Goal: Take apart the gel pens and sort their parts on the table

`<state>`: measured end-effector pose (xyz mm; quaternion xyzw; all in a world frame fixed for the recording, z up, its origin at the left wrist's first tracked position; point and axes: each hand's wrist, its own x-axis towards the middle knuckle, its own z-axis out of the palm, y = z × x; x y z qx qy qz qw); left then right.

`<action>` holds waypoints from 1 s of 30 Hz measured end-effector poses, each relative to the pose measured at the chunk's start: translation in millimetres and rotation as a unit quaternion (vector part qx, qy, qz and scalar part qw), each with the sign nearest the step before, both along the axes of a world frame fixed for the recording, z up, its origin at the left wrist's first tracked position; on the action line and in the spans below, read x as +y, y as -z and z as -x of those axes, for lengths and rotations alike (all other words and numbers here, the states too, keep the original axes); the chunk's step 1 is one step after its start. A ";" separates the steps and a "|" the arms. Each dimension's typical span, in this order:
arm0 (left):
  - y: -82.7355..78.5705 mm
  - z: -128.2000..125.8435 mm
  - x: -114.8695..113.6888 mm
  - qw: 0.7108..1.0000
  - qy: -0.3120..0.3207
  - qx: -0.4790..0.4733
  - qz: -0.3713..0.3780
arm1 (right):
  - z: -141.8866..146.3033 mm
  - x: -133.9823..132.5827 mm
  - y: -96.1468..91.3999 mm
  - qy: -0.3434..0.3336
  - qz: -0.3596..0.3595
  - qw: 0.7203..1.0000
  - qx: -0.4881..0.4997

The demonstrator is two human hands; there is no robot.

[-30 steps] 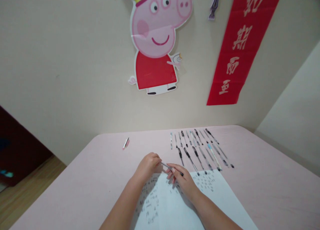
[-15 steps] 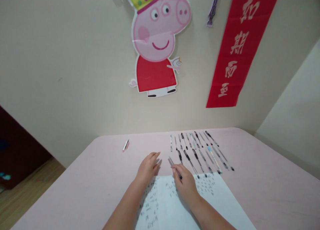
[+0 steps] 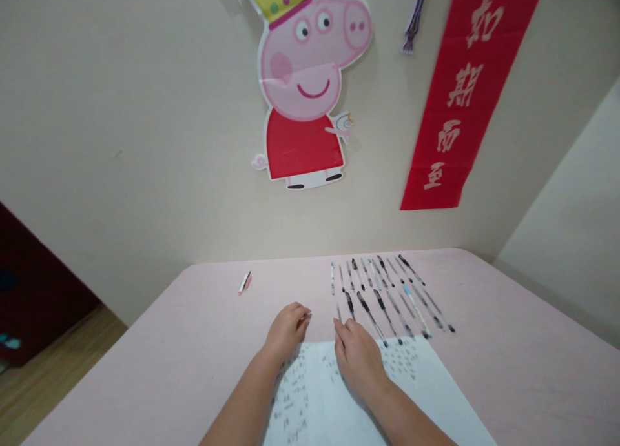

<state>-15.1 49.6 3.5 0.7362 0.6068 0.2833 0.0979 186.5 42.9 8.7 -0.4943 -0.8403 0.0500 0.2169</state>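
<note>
My right hand [image 3: 357, 354] lies on the top edge of a white sheet of paper [image 3: 339, 407] covered in handwriting. Its fingers are closed on a pen [image 3: 338, 313], whose thin end pokes out ahead of the fingertips, just left of the rows of pens [image 3: 387, 291]. My left hand [image 3: 285, 330] rests on the pink table [image 3: 194, 343] beside the sheet's upper left corner. Its fingers are loosely bent and apart, with nothing clearly in them. The two hands sit about a hand's width apart.
Several pens lie side by side in two rows on the table's far right half. A single small pink-and-white pen [image 3: 244, 282] lies alone at the far left. A cartoon pig cutout [image 3: 305, 84] and a red banner [image 3: 465, 91] hang on the wall behind.
My left hand let go of the pen and settled on the table. My right hand turned the pen to point away and carried it towards the left end of the near row.
</note>
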 end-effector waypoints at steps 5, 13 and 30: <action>0.7 0.2 -0.2 1.000 0.001 -0.009 0.003 | -0.4 2.3 -0.8 0.015 -0.012 0.998 -0.062; 1.1 1.1 1.2 1.000 0.001 -0.019 0.021 | -1.3 3.9 1.1 0.024 -0.012 0.998 -0.058; 2.0 4.5 0.6 0.996 -0.006 -0.092 0.019 | 1.7 -10.1 2.8 -0.238 0.060 0.965 0.089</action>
